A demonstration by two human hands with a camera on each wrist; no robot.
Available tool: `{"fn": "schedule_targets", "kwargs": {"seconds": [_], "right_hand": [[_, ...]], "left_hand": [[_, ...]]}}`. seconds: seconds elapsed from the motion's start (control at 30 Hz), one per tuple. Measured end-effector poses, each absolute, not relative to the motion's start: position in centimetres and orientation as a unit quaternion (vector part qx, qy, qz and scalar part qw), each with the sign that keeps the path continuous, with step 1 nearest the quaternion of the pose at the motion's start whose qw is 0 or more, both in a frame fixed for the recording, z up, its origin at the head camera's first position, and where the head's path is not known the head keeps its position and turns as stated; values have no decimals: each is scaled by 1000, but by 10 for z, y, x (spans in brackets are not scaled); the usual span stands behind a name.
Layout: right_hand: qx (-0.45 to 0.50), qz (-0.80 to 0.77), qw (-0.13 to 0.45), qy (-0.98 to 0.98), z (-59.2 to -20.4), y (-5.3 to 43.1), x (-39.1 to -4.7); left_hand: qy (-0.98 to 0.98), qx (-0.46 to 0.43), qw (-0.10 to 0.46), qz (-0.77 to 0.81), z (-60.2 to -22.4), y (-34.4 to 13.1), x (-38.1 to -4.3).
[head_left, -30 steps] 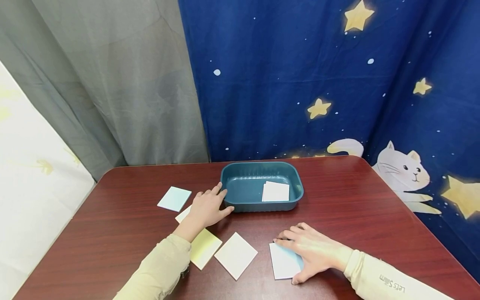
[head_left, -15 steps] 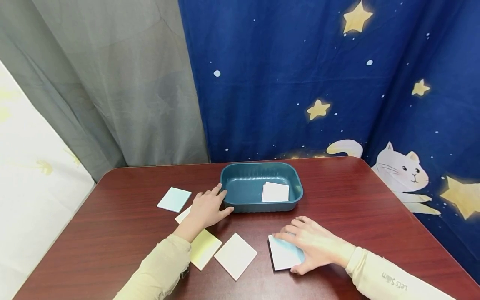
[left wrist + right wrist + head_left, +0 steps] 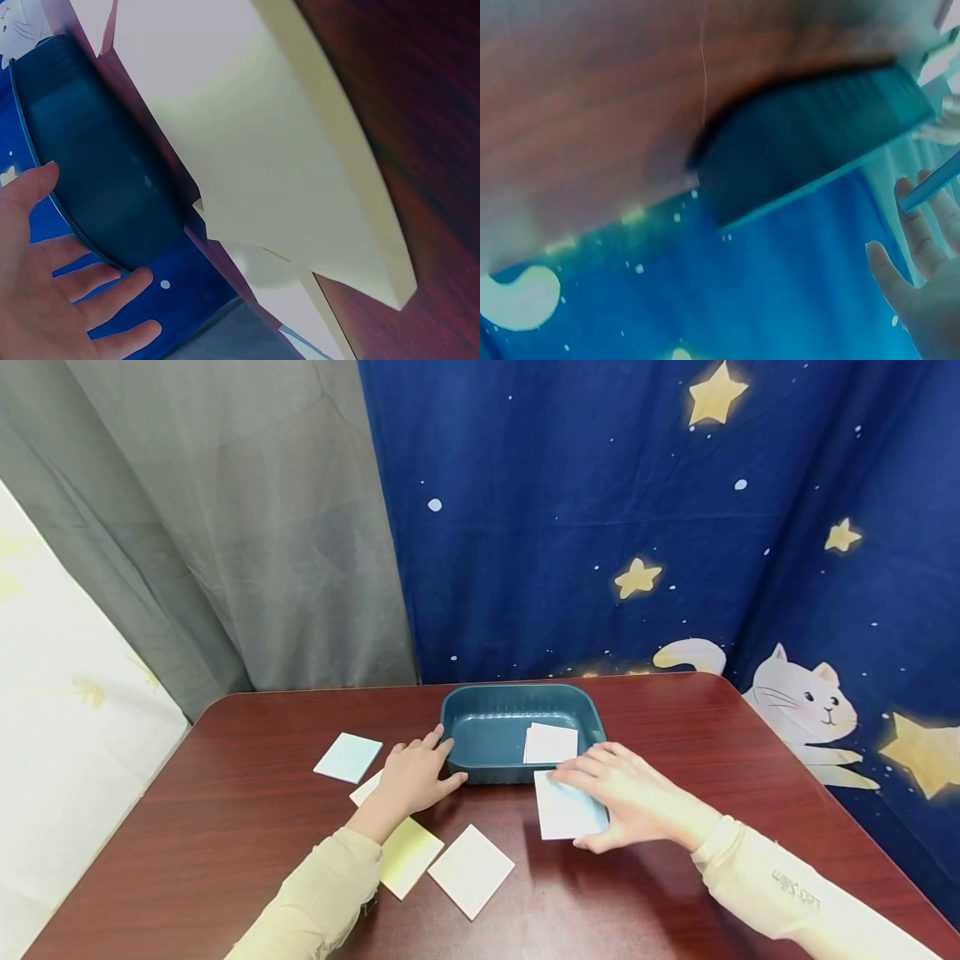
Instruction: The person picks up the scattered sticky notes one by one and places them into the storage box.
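A: State of the grip, right side?
B: Right hand [image 3: 637, 793]: thumb and fingers spread wide across a bluish-white square [image 3: 567, 810], holding it by opposite edges. The shadow beneath suggests that it is clear of the table [image 3: 247, 827]; the right wrist view shows it edge-on and blurred.
A: And the left?
B: Left hand [image 3: 411, 777]: fingers spread and extended, resting at the rim of the blue-green tray [image 3: 495, 774], at its near left corner. No square is in it.
A: Position of the tray relative to the right grip?
B: Just beyond the fingertips and extending leftward. The held square is on the near side of the front wall; whether the two touch cannot be told.
A: What is done?
B: Within the tray, just beyond the right grip, lie overlapping white squares [image 3: 552, 744], at least two by their edges. The held square is not yet inside; it is judged to be midway between table and tray.
A: What remains?
B: Four loose squares. Nearest the right grip, to its left and closer to the person, an off-white square [image 3: 472, 872]; beside it a yellow square [image 3: 409, 857], partly under the left sleeve [image 3: 330, 881]; a white square [image 3: 366, 788], mostly hidden by the left hand; and farther left, a pale blue square [image 3: 348, 757]. By this count, the work is judged roughly half complete.
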State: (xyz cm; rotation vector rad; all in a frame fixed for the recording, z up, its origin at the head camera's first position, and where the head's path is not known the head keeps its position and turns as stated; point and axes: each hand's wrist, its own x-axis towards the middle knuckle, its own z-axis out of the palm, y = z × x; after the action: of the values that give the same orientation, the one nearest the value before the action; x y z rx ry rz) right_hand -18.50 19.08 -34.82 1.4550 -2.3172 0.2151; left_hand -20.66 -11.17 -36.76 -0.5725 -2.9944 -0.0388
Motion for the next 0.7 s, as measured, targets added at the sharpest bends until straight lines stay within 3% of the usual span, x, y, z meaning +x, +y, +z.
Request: {"fn": "schedule_targets", "kwargs": {"seconds": [0.3,0.7], "right_hand": [[504,48,220,-834,-323,185,-213],[475,41,210,-854,-323,182,-239]], "left_hand": [[-981,-188,49,-18,-368,-112,-206],[-981,-185,48,-22,-369,-113,-208]]}}
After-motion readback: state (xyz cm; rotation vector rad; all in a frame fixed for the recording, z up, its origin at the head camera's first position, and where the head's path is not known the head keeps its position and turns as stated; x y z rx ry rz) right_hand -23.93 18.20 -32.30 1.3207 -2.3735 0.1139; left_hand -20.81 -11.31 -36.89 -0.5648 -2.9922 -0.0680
